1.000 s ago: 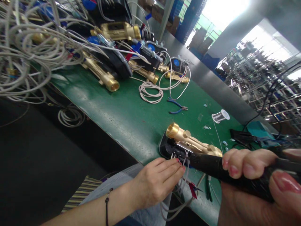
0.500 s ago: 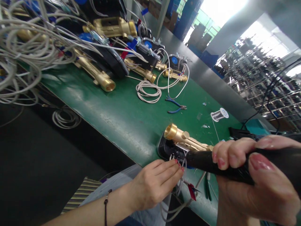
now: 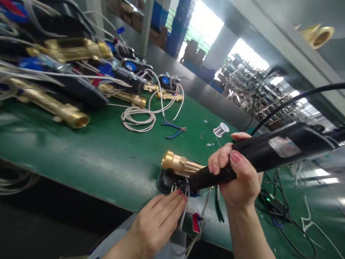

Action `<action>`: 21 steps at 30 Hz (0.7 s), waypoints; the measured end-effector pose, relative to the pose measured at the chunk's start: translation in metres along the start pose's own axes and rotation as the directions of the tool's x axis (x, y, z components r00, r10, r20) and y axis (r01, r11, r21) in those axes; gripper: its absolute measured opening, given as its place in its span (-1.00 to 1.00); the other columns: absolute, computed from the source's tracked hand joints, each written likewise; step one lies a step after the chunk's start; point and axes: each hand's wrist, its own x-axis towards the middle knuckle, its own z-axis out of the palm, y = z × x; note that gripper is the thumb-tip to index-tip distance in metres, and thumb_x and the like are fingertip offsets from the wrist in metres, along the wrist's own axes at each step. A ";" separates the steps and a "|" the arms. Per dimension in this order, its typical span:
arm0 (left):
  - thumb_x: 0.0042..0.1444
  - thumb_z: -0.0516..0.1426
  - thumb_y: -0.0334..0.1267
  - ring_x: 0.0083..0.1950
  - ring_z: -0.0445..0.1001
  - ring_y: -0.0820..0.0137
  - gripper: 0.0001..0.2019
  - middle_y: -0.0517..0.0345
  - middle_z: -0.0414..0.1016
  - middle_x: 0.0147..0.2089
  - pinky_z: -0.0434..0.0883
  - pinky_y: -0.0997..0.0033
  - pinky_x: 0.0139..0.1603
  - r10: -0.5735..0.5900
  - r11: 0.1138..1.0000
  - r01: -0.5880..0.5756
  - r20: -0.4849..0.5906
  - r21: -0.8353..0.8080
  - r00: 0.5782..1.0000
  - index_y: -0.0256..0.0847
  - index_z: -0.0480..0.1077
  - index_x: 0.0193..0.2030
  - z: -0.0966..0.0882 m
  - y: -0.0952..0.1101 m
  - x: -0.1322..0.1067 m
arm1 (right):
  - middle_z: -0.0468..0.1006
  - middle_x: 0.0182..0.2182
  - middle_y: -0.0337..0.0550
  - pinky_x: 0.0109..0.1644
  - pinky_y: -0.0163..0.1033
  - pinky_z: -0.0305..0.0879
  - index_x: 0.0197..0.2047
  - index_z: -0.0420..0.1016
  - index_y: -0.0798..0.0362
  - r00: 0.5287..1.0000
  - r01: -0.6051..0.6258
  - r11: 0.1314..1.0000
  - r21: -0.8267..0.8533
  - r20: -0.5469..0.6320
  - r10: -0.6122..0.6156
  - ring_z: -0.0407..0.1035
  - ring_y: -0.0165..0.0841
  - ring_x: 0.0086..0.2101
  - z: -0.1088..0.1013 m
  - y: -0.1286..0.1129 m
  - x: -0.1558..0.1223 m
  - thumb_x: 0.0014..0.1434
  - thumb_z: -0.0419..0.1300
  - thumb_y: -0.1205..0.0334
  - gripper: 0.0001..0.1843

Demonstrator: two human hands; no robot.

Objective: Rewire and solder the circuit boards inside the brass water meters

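My right hand [image 3: 234,169] is wrapped round a black corded hand tool [image 3: 256,149], its narrow end pointing down-left at a black meter housing [image 3: 165,181]; the tool's exact kind is unclear. A brass pipe body [image 3: 179,162] with a threaded end lies along the housing's far side. My left hand [image 3: 156,221] has its fingers stretched out side by side, fingertips at the small white wires [image 3: 176,187] on the housing's near edge. Its thumb is hidden. Grey cable [image 3: 184,212] loops down from the housing, near a red tag [image 3: 195,223]. The tool's tip hides part of the housing.
Blue-handled cutters [image 3: 174,129], a solder wire spool [image 3: 221,130] and a coiled white cable [image 3: 138,118] lie on the green bench top [image 3: 113,154]. More brass meter bodies [image 3: 54,104] crowd the left. Green-handled pliers [image 3: 219,207] lie near the right forearm; black cords [image 3: 283,212] at right.
The view has swung, so the bench things sit further left. More of the black tool and its cord shows. My right hand still grips it, and my left fingers stay at the wires.
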 end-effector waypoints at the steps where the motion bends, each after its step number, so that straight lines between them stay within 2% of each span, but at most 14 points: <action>1: 0.18 -0.04 -0.54 0.19 0.34 0.25 -0.65 -0.09 0.46 0.07 0.44 0.27 0.03 0.011 1.000 -0.011 0.003 0.003 1.000 -0.43 0.32 0.09 0.000 -0.002 0.000 | 0.25 -0.64 -0.42 -0.58 -0.35 0.16 -0.11 0.27 -0.02 0.999 0.008 1.000 0.010 -0.031 -0.007 0.18 -0.52 -0.69 -0.006 -0.009 0.001 0.07 0.10 0.23 -0.73; 4: 0.17 -0.05 -0.57 0.21 0.31 0.22 -0.64 -0.14 0.44 0.09 0.43 0.22 0.06 0.055 0.998 -0.055 0.028 -0.001 0.998 -0.48 0.31 0.10 -0.002 -0.006 -0.001 | 0.20 -0.68 -0.41 -0.62 -0.37 0.07 -0.18 0.33 0.04 0.981 0.053 0.998 -0.025 -0.183 -0.057 0.07 -0.55 -0.71 -0.039 -0.046 0.006 0.03 0.06 0.22 -0.76; 6: 0.17 -0.05 -0.58 0.20 0.32 0.23 -0.64 -0.12 0.45 0.08 0.42 0.23 0.07 0.087 0.996 -0.087 0.037 -0.006 0.996 -0.47 0.31 0.10 -0.004 -0.008 0.000 | 0.20 -0.69 -0.38 -0.63 -0.36 0.03 -0.23 0.36 0.04 0.954 0.058 0.988 -0.142 -0.285 -0.097 0.05 -0.53 -0.71 -0.073 -0.069 0.014 -0.01 0.06 0.20 -0.76; 8: 0.16 -0.03 -0.59 0.18 0.35 0.25 -0.65 -0.09 0.48 0.05 0.43 0.25 0.07 0.101 0.995 -0.101 0.025 -0.003 0.995 -0.45 0.33 0.08 -0.004 -0.011 0.002 | 0.22 -0.67 -0.36 -0.61 -0.32 0.09 -0.25 0.37 0.02 0.923 -0.042 0.950 -0.310 -0.377 -0.082 0.09 -0.49 -0.68 -0.115 -0.079 0.024 -0.03 0.11 0.15 -0.77; 9: 0.15 -0.01 -0.58 0.17 0.37 0.25 -0.66 -0.08 0.49 0.03 0.44 0.27 0.05 0.113 0.994 -0.113 0.004 0.000 0.994 -0.45 0.35 0.06 -0.003 -0.013 0.002 | 0.25 -0.64 -0.35 -0.58 -0.29 0.15 -0.24 0.34 -0.02 0.909 -0.144 0.903 -0.404 -0.414 -0.040 0.14 -0.46 -0.65 -0.136 -0.078 0.029 -0.03 0.16 0.09 -0.74; 10: 0.14 0.00 -0.58 0.15 0.38 0.25 -0.67 -0.08 0.50 0.01 0.45 0.28 0.04 0.126 0.992 -0.126 -0.018 0.004 0.992 -0.46 0.36 0.04 -0.002 -0.014 0.003 | 0.26 -0.62 -0.35 -0.56 -0.26 0.19 -0.24 0.31 -0.02 0.900 -0.251 0.825 -0.507 -0.436 0.006 0.18 -0.44 -0.64 -0.158 -0.074 0.034 -0.04 0.20 0.00 -0.68; 11: 0.14 0.01 -0.57 0.14 0.39 0.25 -0.68 -0.09 0.51 0.00 0.46 0.30 0.04 0.134 0.991 -0.134 -0.032 0.009 0.990 -0.46 0.37 0.03 -0.001 -0.015 0.003 | 0.28 -0.59 -0.34 -0.53 -0.25 0.23 -0.23 0.26 -0.02 0.893 -0.380 0.677 -0.630 -0.442 0.090 0.23 -0.42 -0.62 -0.178 -0.066 0.037 -0.02 0.17 -0.13 -0.59; 12: 0.13 0.03 -0.55 0.14 0.40 0.25 -0.68 -0.08 0.52 -0.01 0.47 0.32 0.03 0.145 0.989 -0.144 -0.043 0.016 0.989 -0.45 0.38 0.02 0.001 -0.016 0.003 | 0.33 -0.55 -0.32 -0.49 -0.24 0.28 -0.20 0.21 -0.02 0.879 -0.472 0.465 -0.749 -0.440 0.183 0.29 -0.40 -0.59 -0.197 -0.055 0.039 0.03 0.06 -0.26 -0.51; 13: 0.13 0.04 -0.54 0.13 0.40 0.26 -0.69 -0.07 0.52 -0.02 0.48 0.34 0.02 0.150 0.989 -0.149 -0.049 0.020 0.988 -0.44 0.39 0.02 0.002 -0.016 0.003 | 0.37 -0.54 -0.27 -0.47 -0.22 0.30 -0.22 0.22 0.01 0.857 -0.514 0.354 -0.781 -0.454 0.242 0.32 -0.37 -0.57 -0.214 -0.041 0.041 0.01 0.06 -0.30 -0.47; 15: 0.12 0.04 -0.54 0.13 0.41 0.26 -0.69 -0.06 0.53 -0.03 0.48 0.34 0.03 0.131 0.991 -0.130 -0.043 0.024 0.991 -0.42 0.39 0.02 0.004 -0.017 0.002 | 0.43 -0.55 -0.16 -0.42 -0.18 0.31 -0.20 0.25 0.08 0.814 -0.552 0.166 -0.817 -0.485 0.318 0.36 -0.31 -0.55 -0.240 -0.012 0.039 -0.01 0.12 -0.28 -0.42; 17: 0.12 0.04 -0.56 0.12 0.42 0.27 -0.69 -0.05 0.54 -0.05 0.47 0.34 0.04 0.116 0.993 -0.115 -0.043 0.026 0.992 -0.41 0.40 0.01 0.005 -0.016 0.001 | 0.49 -0.50 -0.01 -0.33 -0.12 0.32 -0.15 0.28 0.16 0.781 -0.559 0.013 -0.829 -0.521 0.345 0.41 -0.22 -0.49 -0.259 0.017 0.035 -0.03 0.20 -0.22 -0.38; 19: 0.12 0.03 -0.57 0.12 0.42 0.28 -0.69 -0.05 0.55 -0.07 0.47 0.35 0.04 0.113 0.993 -0.112 -0.040 0.026 0.993 -0.41 0.40 0.00 0.005 -0.015 -0.001 | 0.51 -0.38 0.18 -0.24 -0.06 0.30 -0.07 0.28 0.24 0.759 -0.541 -0.132 -0.831 -0.550 0.350 0.45 -0.11 -0.36 -0.271 0.041 0.031 -0.02 0.22 -0.16 -0.34; 21: 0.12 0.04 -0.57 0.11 0.42 0.27 -0.69 -0.06 0.55 -0.08 0.47 0.35 0.04 0.114 0.993 -0.113 -0.037 0.023 0.993 -0.42 0.40 0.00 0.004 -0.015 -0.002 | 0.49 -0.27 0.32 -0.18 -0.01 0.29 -0.05 0.28 0.28 0.745 -0.512 -0.240 -0.824 -0.566 0.354 0.44 -0.02 -0.25 -0.277 0.057 0.028 0.02 0.18 -0.14 -0.34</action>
